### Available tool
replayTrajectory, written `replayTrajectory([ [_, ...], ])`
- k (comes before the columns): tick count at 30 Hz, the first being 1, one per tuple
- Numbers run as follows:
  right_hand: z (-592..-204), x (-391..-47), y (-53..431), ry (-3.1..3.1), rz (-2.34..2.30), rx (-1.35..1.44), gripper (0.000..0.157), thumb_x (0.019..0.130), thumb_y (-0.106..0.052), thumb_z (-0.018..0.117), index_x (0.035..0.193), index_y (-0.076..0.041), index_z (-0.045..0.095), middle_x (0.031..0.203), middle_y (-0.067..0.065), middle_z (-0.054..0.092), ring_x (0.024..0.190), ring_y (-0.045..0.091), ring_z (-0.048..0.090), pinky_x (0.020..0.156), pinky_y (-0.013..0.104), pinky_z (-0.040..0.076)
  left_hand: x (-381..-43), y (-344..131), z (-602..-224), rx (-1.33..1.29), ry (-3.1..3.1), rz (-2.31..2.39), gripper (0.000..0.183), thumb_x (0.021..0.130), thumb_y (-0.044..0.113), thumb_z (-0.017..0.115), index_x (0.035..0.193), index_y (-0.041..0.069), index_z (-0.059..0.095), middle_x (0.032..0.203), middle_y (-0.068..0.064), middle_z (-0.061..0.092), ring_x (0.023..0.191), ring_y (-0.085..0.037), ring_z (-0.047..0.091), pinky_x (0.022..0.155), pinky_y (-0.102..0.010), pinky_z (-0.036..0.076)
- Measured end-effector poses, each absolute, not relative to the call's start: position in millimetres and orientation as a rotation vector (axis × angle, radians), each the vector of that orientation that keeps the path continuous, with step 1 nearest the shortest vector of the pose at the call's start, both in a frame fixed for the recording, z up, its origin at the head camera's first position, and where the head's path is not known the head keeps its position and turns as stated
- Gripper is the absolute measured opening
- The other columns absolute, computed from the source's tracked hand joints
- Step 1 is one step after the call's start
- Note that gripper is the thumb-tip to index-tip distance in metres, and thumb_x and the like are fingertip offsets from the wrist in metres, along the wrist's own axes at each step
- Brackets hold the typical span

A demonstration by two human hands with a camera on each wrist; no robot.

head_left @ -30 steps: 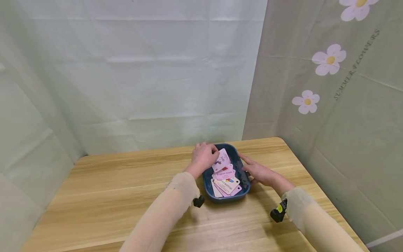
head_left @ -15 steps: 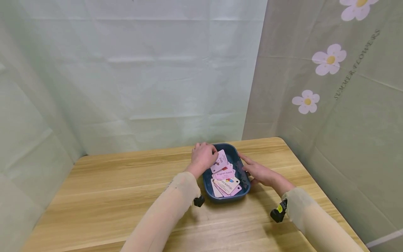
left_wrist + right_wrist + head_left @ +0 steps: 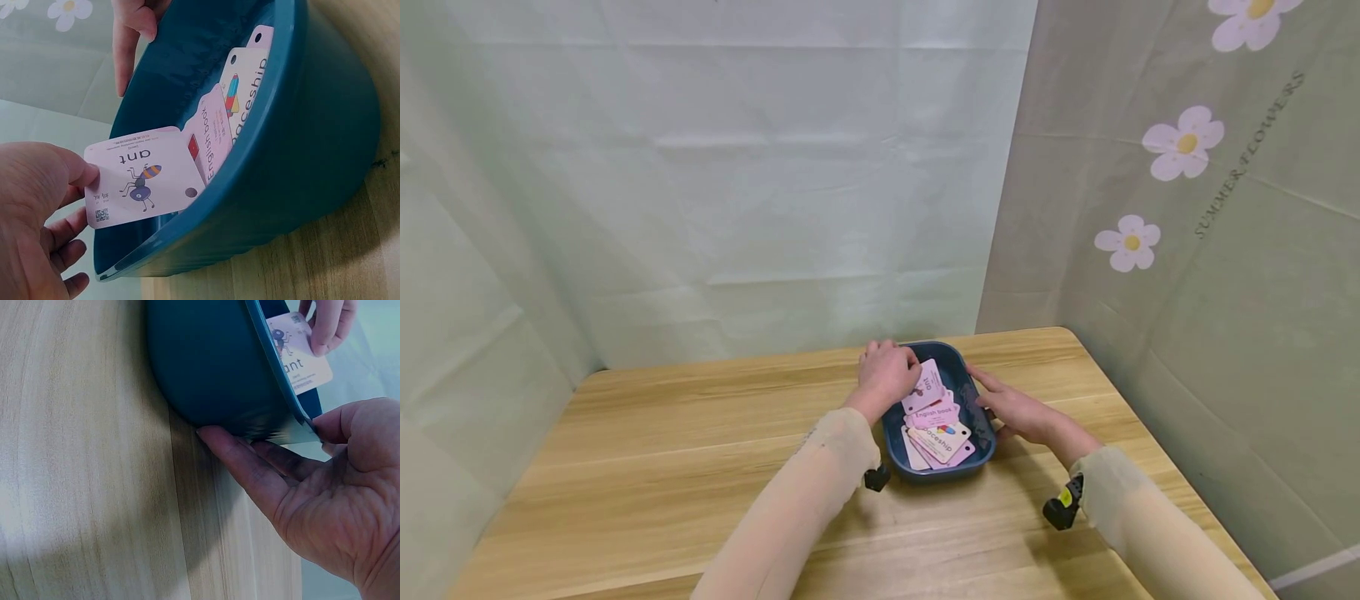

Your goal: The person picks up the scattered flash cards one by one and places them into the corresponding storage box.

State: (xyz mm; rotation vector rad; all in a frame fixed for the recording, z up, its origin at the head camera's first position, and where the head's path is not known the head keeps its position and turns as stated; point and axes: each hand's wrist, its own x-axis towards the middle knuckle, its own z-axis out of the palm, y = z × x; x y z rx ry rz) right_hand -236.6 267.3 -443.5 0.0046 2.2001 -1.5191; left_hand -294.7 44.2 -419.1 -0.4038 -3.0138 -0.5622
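My left hand (image 3: 887, 371) pinches a pale pink flash card (image 3: 140, 178) by its edge between thumb and fingers. The card shows an ant drawing and the word "ant". It sits over the far left part of a dark blue plastic basket (image 3: 936, 476), overlapping other cards inside. Among these are an "English book" card (image 3: 212, 128) and a "spaceship" card (image 3: 240, 94), fanned toward the near end. At the basket's right side, my right hand (image 3: 1018, 412) rests its extended fingers against the outer wall, one fingertip right at the rim (image 3: 284, 375).
The basket stands on a wooden table (image 3: 700, 467), toward its back right. A pale curtain (image 3: 760, 183) hangs behind, and a grey-beige curtain with flowers (image 3: 1225, 333) runs along the right side.
The ant card has shifted slightly left and turned a little in my left hand, now nearer the other cards. My right hand and the basket have stayed in place.
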Motion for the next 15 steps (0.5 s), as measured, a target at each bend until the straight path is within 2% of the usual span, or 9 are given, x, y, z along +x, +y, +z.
replayTrajectory([
  [9, -443.2, -236.4, 266.7, 2.202, -1.515, 0.01, 0.06, 0.097, -0.018, 0.04, 0.146, -0.042, 0.015, 0.152, 0.009, 0.011, 0.112, 0.034, 0.045, 0.075, 0.049, 0.051, -295.9, 45.3, -420.8, -0.414, -3.018, -0.528, 0.02, 0.089, 0.036, 0.058, 0.095, 0.02, 0.069, 0.1, -0.002, 0.049, 0.098, -0.023, 0.035, 0.082, -0.038, 0.034],
  [15, -442.9, -236.1, 266.4, 2.211, -1.506, 0.008, 0.06, 0.097, -0.019, 0.04, 0.146, -0.041, 0.014, 0.153, 0.007, 0.01, 0.113, 0.034, 0.044, 0.075, 0.049, 0.051, -298.2, 45.9, -422.8, -0.423, -3.013, -0.523, 0.019, 0.089, 0.036, 0.059, 0.09, 0.019, 0.068, 0.099, -0.003, 0.048, 0.098, -0.023, 0.035, 0.083, -0.038, 0.033],
])
